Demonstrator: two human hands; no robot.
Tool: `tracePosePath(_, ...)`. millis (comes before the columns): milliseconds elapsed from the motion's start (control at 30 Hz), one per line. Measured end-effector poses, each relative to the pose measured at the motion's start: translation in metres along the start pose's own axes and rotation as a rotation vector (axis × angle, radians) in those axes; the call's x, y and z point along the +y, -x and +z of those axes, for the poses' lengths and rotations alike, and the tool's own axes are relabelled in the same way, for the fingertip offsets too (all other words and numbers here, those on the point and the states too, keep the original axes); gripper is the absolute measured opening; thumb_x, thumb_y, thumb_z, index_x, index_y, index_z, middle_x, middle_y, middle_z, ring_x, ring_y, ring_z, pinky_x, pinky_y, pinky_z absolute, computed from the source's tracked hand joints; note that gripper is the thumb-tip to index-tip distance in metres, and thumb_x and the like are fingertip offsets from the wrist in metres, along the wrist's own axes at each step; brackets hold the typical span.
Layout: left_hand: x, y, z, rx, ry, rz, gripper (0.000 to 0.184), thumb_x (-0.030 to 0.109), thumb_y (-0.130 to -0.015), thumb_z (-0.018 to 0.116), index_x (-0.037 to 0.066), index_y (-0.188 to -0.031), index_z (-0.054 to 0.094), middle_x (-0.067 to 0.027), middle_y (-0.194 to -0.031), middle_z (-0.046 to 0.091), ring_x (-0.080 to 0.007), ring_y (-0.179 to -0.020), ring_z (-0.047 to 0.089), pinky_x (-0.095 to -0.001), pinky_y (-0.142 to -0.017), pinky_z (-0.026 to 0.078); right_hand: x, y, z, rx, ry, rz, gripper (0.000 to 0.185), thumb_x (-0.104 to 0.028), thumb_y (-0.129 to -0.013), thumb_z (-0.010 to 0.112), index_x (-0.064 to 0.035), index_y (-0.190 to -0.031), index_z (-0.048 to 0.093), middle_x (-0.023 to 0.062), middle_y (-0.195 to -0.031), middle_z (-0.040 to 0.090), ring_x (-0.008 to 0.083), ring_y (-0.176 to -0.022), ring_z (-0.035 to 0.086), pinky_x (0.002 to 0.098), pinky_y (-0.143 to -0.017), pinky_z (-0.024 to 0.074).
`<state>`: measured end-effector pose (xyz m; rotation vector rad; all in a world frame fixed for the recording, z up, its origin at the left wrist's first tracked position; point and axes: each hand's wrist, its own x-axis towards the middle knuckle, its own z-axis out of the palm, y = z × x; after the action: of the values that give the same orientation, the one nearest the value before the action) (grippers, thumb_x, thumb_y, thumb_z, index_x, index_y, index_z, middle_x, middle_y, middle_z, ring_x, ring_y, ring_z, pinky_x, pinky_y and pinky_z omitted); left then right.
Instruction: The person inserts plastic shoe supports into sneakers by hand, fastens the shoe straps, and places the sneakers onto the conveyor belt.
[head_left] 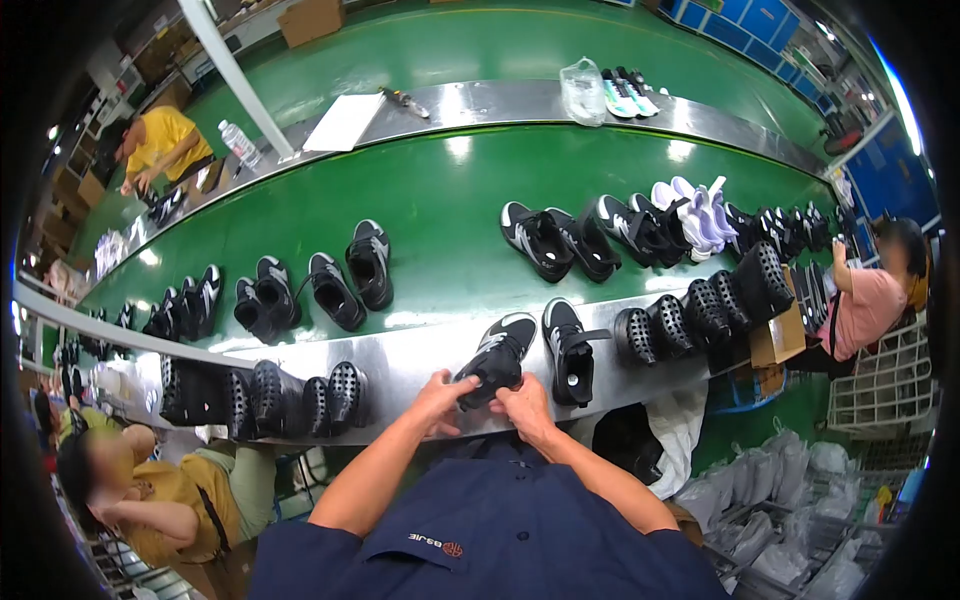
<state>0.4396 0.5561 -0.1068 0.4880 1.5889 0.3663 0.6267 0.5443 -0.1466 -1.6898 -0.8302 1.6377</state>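
A black sneaker with a grey-white toe (pixel 507 338) lies on the steel ledge in front of me, toe pointing away. My left hand (pixel 437 403) grips its heel end from the left, fingers curled. On the other side, my right hand (pixel 526 405) pinches the shoe's collar. What the fingertips press inside the opening is hidden. Just right of it stands a second black sneaker (pixel 570 358), its strap sticking out to the right and a pale round spot on its insole. Neither hand touches that one.
Black perforated shoe forms (pixel 690 318) line the ledge on the right, and more forms (pixel 280 395) stand on the left. Pairs of sneakers (pixel 345 275) rest on the green conveyor belt (pixel 440 200). Co-workers sit at left (pixel 180 490) and right (pixel 868 300).
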Motion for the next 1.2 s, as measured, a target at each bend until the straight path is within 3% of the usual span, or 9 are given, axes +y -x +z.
tracePosePath(67, -0.028, -0.025, 0.007, -0.094, 0.150, 0.067, 0.096, 0.015, -0.081, 0.079, 0.008, -0.161, 0.027, -0.0303, -0.146, 0.049, -0.0418, -0.100, 0.068, -0.0575, -0.072, 0.062, 0.010, 0.000, 0.000, -0.173, -0.074, 0.050, 0.030, -0.002, -0.091, 0.069, 0.0113, -0.114, 0.054, 0.0192, -0.100, 0.069, 0.0247, -0.077, 0.075, 0.0322, -0.062, 0.0638)
tracePosePath(167, -0.031, -0.026, 0.000, 0.135, -0.030, 0.324, 0.084, 0.006, -0.075, 0.073, 0.010, -0.154, 0.044, -0.0273, -0.133, 0.062, -0.0363, -0.101, 0.071, -0.0475, -0.076, 0.062, -0.034, 0.031, -0.018, -0.336, 0.194, 0.187, 0.046, -0.012, -0.088, 0.079, 0.0091, -0.123, 0.056, 0.0163, -0.098, 0.069, 0.0229, -0.076, 0.072, 0.0341, -0.062, 0.0608)
tracePosePath(267, -0.020, -0.005, -0.024, 0.179, -0.211, 0.412, 0.076, 0.008, -0.073, 0.071, 0.015, -0.147, 0.055, -0.0300, -0.121, 0.066, -0.0404, -0.104, 0.070, -0.0433, -0.087, 0.059, -0.082, 0.066, -0.045, -0.327, 0.716, -0.325, 0.052, -0.017, -0.087, 0.081, -0.0015, -0.132, 0.060, 0.0135, -0.103, 0.067, 0.0193, -0.079, 0.066, 0.0351, -0.069, 0.0567)
tracePosePath(300, -0.015, 0.004, -0.027, 0.217, -0.343, 0.479, 0.076, 0.008, -0.073, 0.072, 0.018, -0.147, 0.055, -0.0300, -0.119, 0.064, -0.0416, -0.106, 0.068, -0.0434, -0.091, 0.057, -0.102, 0.076, -0.044, -0.356, 0.653, -0.329, 0.055, -0.019, -0.085, 0.083, -0.0118, -0.136, 0.062, 0.0111, -0.103, 0.065, 0.0190, -0.078, 0.061, 0.0350, -0.072, 0.0524)
tracePosePath(400, 0.003, 0.022, -0.031, 0.200, -0.507, 0.588, 0.077, 0.008, -0.073, 0.072, 0.023, -0.147, 0.056, -0.0288, -0.115, 0.059, -0.0435, -0.109, 0.063, -0.0436, -0.100, 0.053, -0.127, 0.082, -0.032, -0.483, 0.676, -0.542, 0.051, -0.014, -0.085, 0.082, -0.0100, -0.134, 0.066, 0.0046, -0.101, 0.060, 0.0115, -0.078, 0.057, 0.0284, -0.069, 0.0495)
tracePosePath(433, 0.007, 0.027, -0.032, 0.172, -0.525, 0.607, 0.077, 0.007, -0.073, 0.072, 0.025, -0.147, 0.056, -0.0282, -0.114, 0.057, -0.0438, -0.110, 0.061, -0.0435, -0.102, 0.052, -0.127, 0.081, -0.029, -0.504, 0.646, -0.636, 0.034, -0.012, -0.088, 0.080, -0.0049, -0.119, 0.070, 0.0040, -0.095, 0.060, 0.0101, -0.075, 0.055, 0.0279, -0.067, 0.0479)
tracePosePath(567, 0.016, 0.033, -0.038, 0.129, -0.571, 0.676, 0.077, 0.002, -0.074, 0.069, 0.025, -0.146, 0.057, -0.0250, -0.115, 0.056, -0.0422, -0.109, 0.061, -0.0426, -0.101, 0.053, -0.120, 0.075, -0.031, -0.460, 0.528, -0.524, 0.021, -0.016, -0.091, 0.077, 0.0018, -0.098, 0.069, 0.0086, -0.086, 0.062, 0.0182, -0.072, 0.061, 0.0332, -0.067, 0.0485)
tracePosePath(1067, 0.042, 0.049, -0.050, -0.062, -0.696, 0.904, 0.080, -0.009, -0.071, 0.062, 0.023, -0.144, 0.060, -0.0209, -0.123, 0.055, -0.0401, -0.116, 0.059, -0.0425, -0.104, 0.052, -0.131, 0.070, -0.028, -0.473, 0.618, -0.615, 0.018, -0.015, -0.097, 0.069, 0.0026, -0.100, 0.070, 0.0093, -0.088, 0.065, 0.0183, -0.078, 0.061, 0.0338, -0.071, 0.0492)
tracePosePath(1200, 0.041, 0.046, -0.053, -0.123, -0.747, 0.895, 0.085, -0.011, -0.067, 0.062, 0.022, -0.145, 0.059, -0.0206, -0.126, 0.056, -0.0399, -0.120, 0.057, -0.0426, -0.107, 0.049, -0.138, 0.066, -0.021, -0.553, 0.690, -0.628, 0.024, -0.022, -0.096, 0.068, 0.0015, -0.097, 0.069, 0.0158, -0.091, 0.066, 0.0312, -0.082, 0.065, 0.0403, -0.076, 0.0506)
